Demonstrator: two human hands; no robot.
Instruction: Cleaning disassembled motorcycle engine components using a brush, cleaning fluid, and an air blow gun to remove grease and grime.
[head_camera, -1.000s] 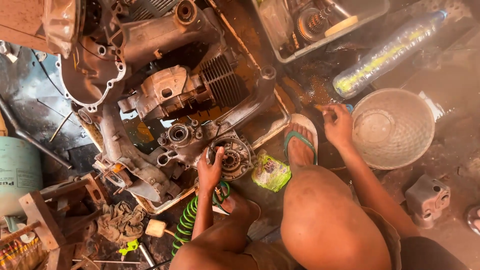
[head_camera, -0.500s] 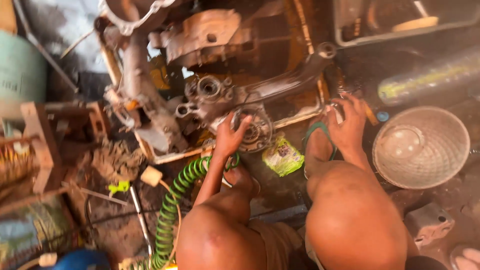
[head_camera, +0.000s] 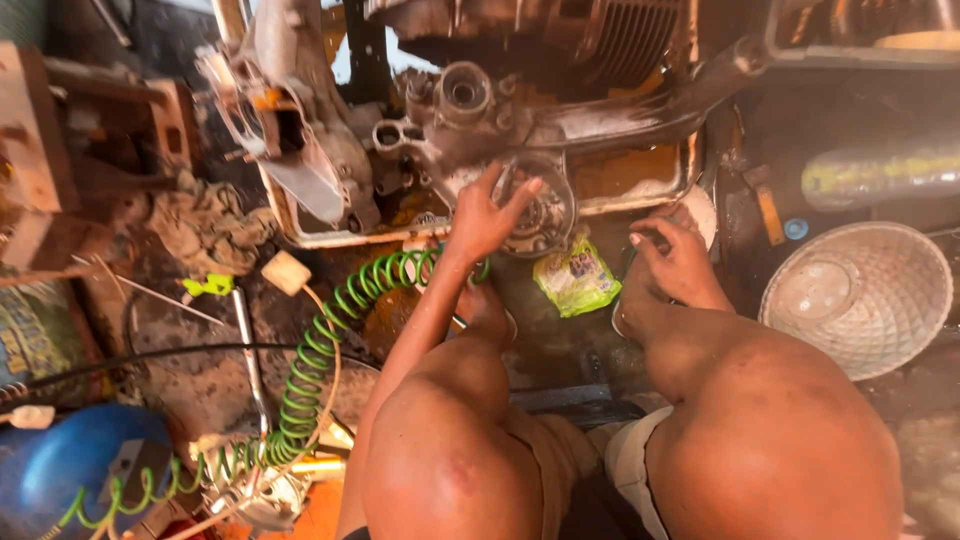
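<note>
Grimy, oil-stained workshop floor (head_camera: 560, 350) fills the view, crowded with parts and tools. Nearest the camera are the person's two bare knees, bent in a squat, with a blue tank (head_camera: 70, 460) at the lower left. A green coiled air hose (head_camera: 320, 360) runs from beside that tank up across the floor towards the left hand.

Beyond the knees, the left hand (head_camera: 485, 220) reaches forward with its fingers spread wide; the fingertips rest on the rim of a round metal engine cover (head_camera: 545, 210), gripping it loosely from the near side. The cover sits at the front edge of a shallow, dirty metal tray (head_camera: 640, 185), against a grey engine casing (head_camera: 470, 120). The right hand (head_camera: 675, 260) is just above the right foot, fingers curled inward, near a dark thin object; whether it actually holds it I cannot tell. Between the two hands a small green and yellow packet (head_camera: 575, 280) lies on the floor. To the right, well apart, a pale woven bowl (head_camera: 860, 295) sits upright. Farther off, a finned engine cylinder (head_camera: 620, 40) lies at the back of the tray, and a crumpled rag (head_camera: 205, 225) lies left of it.
</note>
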